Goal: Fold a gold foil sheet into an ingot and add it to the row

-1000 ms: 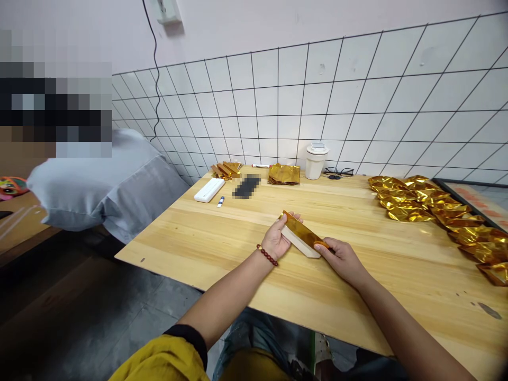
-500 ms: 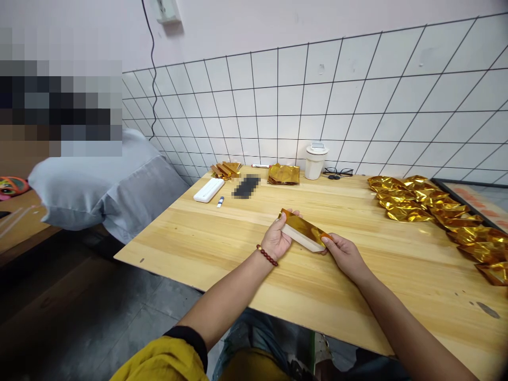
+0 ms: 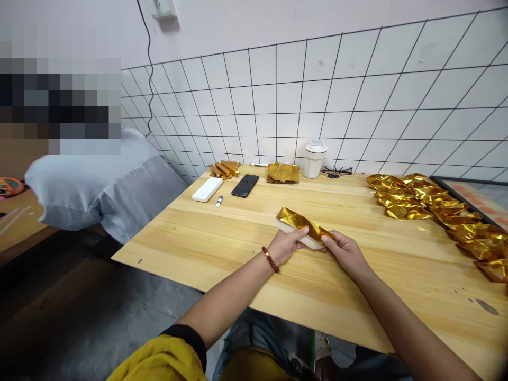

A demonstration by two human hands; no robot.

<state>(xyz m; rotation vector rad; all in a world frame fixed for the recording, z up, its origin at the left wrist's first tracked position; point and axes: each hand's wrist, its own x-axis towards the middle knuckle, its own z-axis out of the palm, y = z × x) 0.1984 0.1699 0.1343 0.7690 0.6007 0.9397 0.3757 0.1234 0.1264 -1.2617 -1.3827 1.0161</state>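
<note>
A folded strip of gold foil paper (image 3: 296, 217), gold on top and whitish along its near side, is held just above the wooden table. My left hand (image 3: 289, 244), with a beaded bracelet at the wrist, is closed on the strip near its middle, thumb on the gold face. At the strip's right end, my right hand (image 3: 344, 254) pinches it between thumb and fingers. The fingers under the strip are mostly hidden. Its left end sticks out free and looks slightly opened.
Folded gold foil pieces (image 3: 420, 198) lie in rows at the right, beside a dark-framed board (image 3: 476, 196). Along the back are a foil stack (image 3: 282, 173), foil strips (image 3: 225, 169), a white cup (image 3: 315, 160) and glasses (image 3: 337, 170). A phone (image 3: 245, 186) and white power bank (image 3: 207, 189) lie left. A person in grey (image 3: 115, 174) sits beyond.
My left hand has slid from the strip's left end toward its middle, its thumb now pressing the gold face. My right hand stays at the right end.
</note>
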